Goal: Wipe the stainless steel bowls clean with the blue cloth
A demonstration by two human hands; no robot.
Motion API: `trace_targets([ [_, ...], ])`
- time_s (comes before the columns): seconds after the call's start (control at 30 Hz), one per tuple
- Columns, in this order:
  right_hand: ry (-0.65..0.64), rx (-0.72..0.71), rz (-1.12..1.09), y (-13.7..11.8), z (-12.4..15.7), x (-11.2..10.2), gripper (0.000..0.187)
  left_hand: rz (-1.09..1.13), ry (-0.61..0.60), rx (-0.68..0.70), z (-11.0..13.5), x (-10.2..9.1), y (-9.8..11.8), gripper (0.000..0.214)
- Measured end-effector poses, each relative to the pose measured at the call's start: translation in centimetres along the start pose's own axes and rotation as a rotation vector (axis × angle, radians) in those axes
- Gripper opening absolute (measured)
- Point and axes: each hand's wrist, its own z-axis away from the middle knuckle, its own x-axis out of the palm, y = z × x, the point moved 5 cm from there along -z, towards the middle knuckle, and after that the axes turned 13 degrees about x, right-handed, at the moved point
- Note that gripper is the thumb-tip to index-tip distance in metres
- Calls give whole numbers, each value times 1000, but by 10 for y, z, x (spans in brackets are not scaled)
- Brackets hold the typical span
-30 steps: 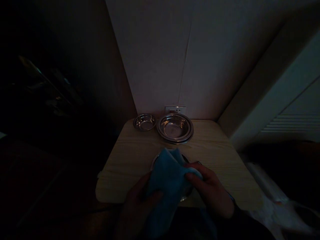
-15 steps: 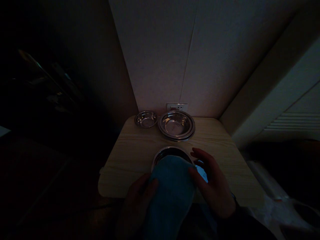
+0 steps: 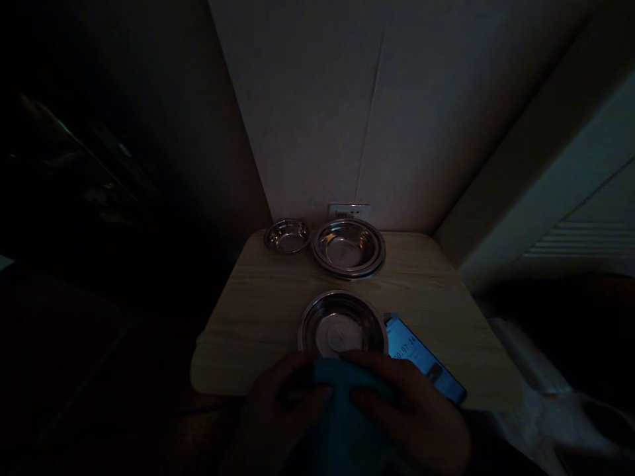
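Both hands grip a blue cloth (image 3: 342,410) at the near edge of the table. My left hand (image 3: 278,410) pinches its left side, and my right hand (image 3: 411,410) has fingers and thumb closed on its right side. Just beyond them a shiny metal bowl (image 3: 340,330) stands upright, its inside showing. To the right of that bowl lies a lit phone (image 3: 421,360) with a timer on its screen, close to my right hand. The lower part of the cloth fades into the dark.
At the back of the small wooden table (image 3: 253,330) sit a small metal bowl (image 3: 288,237) and a stack of larger metal bowls (image 3: 347,248). A wall socket (image 3: 349,211) is right behind them. The room is dim, with a white slatted panel (image 3: 585,241) on the right.
The cloth has come down toward me, folded smaller, uncovering the near bowl. My right hand has moved down and closed on the cloth, and more of the phone shows.
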Motion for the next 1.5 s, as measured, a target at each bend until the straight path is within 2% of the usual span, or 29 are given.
trace_targets([
  [0.03,42,-31,16,-1,0,0,39,-14,19,-43,1,1,-1,38],
  [0.13,145,-147,86,-7,3,6,48,36,175,-76,1,7,1,32],
  [0.23,121,-214,88,-8,8,21,56,174,226,-91,2,21,3,30],
  [0.3,111,-159,14,-4,10,29,51,228,200,-94,3,27,6,31],
  [0.37,111,-36,-79,4,7,30,43,237,180,-89,5,26,9,33],
  [0.47,98,101,-166,9,-1,20,41,160,181,-92,5,15,5,34],
  [0.5,111,119,-176,8,-6,14,41,109,219,-89,5,9,1,35],
  [0.6,213,97,-132,-2,-23,-7,42,-30,411,-90,2,-7,-16,39],
  [0.63,236,65,-93,-6,-30,-10,41,-37,410,-86,0,-7,-22,39],
  [0.7,210,-43,17,-17,-45,-4,37,5,340,-116,-5,-1,-34,38],
  [0.77,168,-170,174,-27,-58,12,35,58,265,-146,-11,6,-44,38],
  [0.8,153,-177,272,-29,-64,23,36,75,242,-156,-14,9,-48,39],
  [0.97,45,-83,710,-31,-79,64,40,208,295,-141,-27,14,-63,40],
  [1.1,-141,-109,760,-38,-70,74,36,241,364,-162,-31,13,-72,41],
  [1.17,-186,-113,735,-38,-67,72,35,217,389,-165,-30,14,-72,41],
  [1.27,-116,-98,791,-32,-73,64,37,214,359,-96,-29,19,-68,45],
  [1.33,7,-42,886,-22,-83,55,42,239,324,-44,-28,25,-66,46],
  [1.43,214,71,997,-9,-92,42,47,265,317,-42,-26,30,-67,48],
  [1.5,253,84,1005,-7,-92,43,47,264,320,-34,-26,30,-67,49],
])
